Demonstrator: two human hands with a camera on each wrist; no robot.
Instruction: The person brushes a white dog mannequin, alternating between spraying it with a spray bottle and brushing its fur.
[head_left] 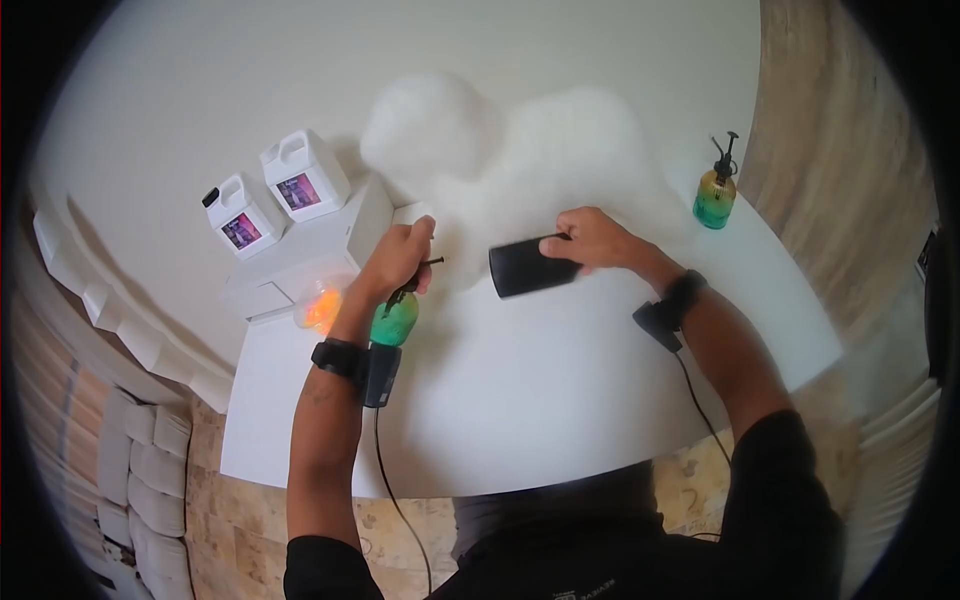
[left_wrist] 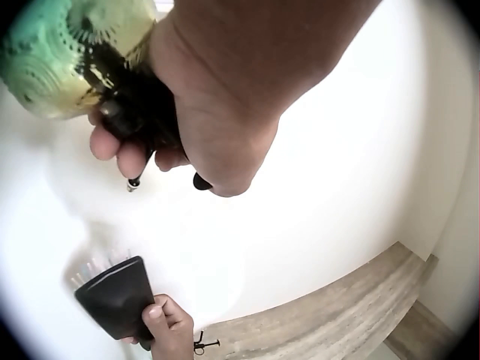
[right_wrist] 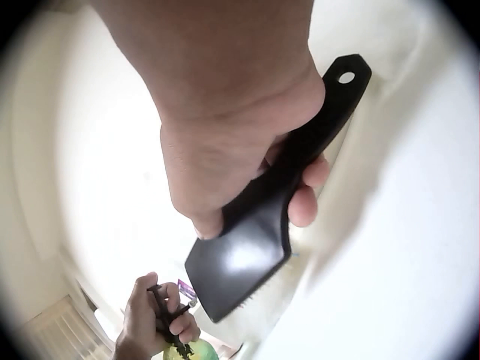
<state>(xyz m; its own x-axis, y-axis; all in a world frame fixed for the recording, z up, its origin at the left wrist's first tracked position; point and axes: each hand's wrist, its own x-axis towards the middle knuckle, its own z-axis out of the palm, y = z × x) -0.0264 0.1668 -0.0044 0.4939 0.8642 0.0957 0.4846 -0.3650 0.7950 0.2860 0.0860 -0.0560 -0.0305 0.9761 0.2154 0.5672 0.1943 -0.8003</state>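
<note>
My left hand (head_left: pixel 400 258) grips the black pump head of a green-and-yellow spray bottle (head_left: pixel 395 322). In the left wrist view the bottle's (left_wrist: pixel 45 64) embossed glass shows, and its thin nozzle sticks out past my fingers. A black paddle brush (head_left: pixel 522 268) is held by its handle in my right hand (head_left: pixel 597 240). Its smooth back faces up in the right wrist view, with bristles (right_wrist: pixel 246 303) peeking out along the lower edge. Beyond both hands sits a large, fluffy white form (head_left: pixel 575 140) with a rounded lump at its left; brush and bottle are on its near side.
A second spray bottle (head_left: pixel 714 203) stands at the table's right. Two white jugs (head_left: pixel 305 182) with purple labels stand on a white box (head_left: pixel 372 215) at the left. Near my left forearm something glows orange (head_left: pixel 322 308). Cables trail from both wrists over the white table (head_left: pixel 520 400).
</note>
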